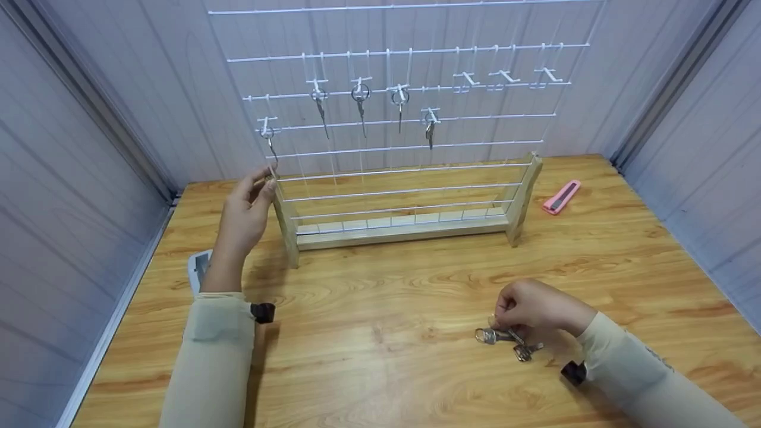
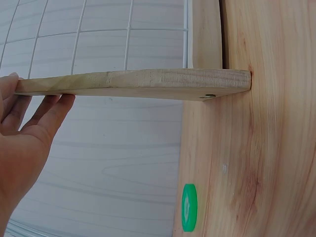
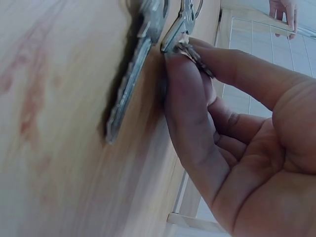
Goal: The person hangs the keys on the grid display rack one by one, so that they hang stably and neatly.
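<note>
My left hand (image 1: 245,205) grips the top of the left wooden side post (image 2: 148,81) of a white wire rack, thumb on one face and fingers on the other. Low over the table at the right, my right hand (image 1: 544,306) pinches a small metal key (image 3: 195,58) between thumb and forefinger; the fingers partly hide it. Beside those fingertips lie more loose keys with rings (image 1: 489,336), one long toothed key (image 3: 129,89) closest to the right wrist camera. Several keys (image 1: 361,110) hang by their rings from hooks on the rack.
Three hooks (image 1: 504,76) at the rack's upper right carry no keys. A pink utility knife (image 1: 562,197) lies right of the rack. Left of it, a grey-white object (image 1: 196,270) is partly behind my forearm. A green tape roll (image 2: 189,208) shows in the left wrist view. Panels wall the table.
</note>
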`<state>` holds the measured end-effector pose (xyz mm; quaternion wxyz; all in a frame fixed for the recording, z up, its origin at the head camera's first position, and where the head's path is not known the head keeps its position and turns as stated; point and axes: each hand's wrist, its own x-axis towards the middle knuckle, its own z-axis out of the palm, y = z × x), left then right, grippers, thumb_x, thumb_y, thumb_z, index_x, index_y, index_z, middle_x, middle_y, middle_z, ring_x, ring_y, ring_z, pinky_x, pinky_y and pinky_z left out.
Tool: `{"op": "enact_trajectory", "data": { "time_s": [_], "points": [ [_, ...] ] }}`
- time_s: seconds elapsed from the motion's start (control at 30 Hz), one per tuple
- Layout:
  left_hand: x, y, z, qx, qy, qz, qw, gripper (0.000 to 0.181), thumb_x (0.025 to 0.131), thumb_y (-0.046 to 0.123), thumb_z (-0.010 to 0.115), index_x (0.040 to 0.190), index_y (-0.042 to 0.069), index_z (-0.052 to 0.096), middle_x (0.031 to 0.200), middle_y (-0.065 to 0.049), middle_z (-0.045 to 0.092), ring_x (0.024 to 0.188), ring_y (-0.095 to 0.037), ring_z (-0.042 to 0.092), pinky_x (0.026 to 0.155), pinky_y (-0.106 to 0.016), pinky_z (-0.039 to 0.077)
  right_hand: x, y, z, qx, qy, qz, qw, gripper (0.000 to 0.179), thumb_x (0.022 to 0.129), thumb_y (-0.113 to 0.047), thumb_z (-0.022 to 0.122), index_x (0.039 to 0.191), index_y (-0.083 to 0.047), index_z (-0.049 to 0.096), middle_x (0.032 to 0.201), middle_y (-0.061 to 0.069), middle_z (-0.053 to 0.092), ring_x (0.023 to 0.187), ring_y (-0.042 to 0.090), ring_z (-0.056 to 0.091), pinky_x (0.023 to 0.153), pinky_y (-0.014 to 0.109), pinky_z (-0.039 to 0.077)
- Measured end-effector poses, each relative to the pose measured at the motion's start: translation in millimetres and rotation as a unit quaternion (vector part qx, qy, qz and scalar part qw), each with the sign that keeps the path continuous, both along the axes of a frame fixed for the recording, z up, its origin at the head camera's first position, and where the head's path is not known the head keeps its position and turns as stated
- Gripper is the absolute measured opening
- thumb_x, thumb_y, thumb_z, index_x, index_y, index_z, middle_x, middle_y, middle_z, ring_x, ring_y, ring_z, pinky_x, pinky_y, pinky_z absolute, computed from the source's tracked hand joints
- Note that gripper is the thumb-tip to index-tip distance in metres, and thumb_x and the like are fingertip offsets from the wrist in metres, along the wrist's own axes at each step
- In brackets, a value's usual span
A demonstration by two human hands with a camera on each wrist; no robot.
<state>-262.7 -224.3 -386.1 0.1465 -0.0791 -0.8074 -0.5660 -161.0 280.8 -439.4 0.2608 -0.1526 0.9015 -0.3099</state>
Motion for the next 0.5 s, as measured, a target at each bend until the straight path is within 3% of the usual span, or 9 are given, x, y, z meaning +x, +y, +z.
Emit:
{"op": "enact_trajectory", "data": {
  "time_s": [0.33, 0.5],
  "points": [
    [1.0, -1.2, 0.8, -0.008, -0.012, 0.0, 0.9999, 0.045, 0.113, 0.025, 0.053, 0.156, 0.01, 0.054, 0.161, -0.011, 0.054, 0.153, -0.03, 0.05, 0.126, -0.044, 0.048, -1.2, -4.1, 13.5, -0.022, 0.007, -0.025, 0.9994, 0.018, 0.097, -0.021, 0.077, 0.087, -0.007, 0.072, 0.079, -0.001, 0.07, 0.066, 0.011, 0.065, 0.057, 0.024, 0.059],
    [0.6, -1.6, 1.0, -0.009, -0.013, 0.001, 0.9999, 0.046, 0.113, 0.026, 0.054, 0.155, 0.008, 0.054, 0.161, -0.012, 0.053, 0.154, -0.031, 0.049, 0.127, -0.046, 0.047, -0.5, -7.6, 21.6, -0.057, 0.005, -0.039, 0.9976, 0.02, 0.099, -0.024, 0.078, 0.092, -0.006, 0.071, 0.081, 0.003, 0.07, 0.066, 0.012, 0.068, 0.056, 0.026, 0.063]
  ]
}}
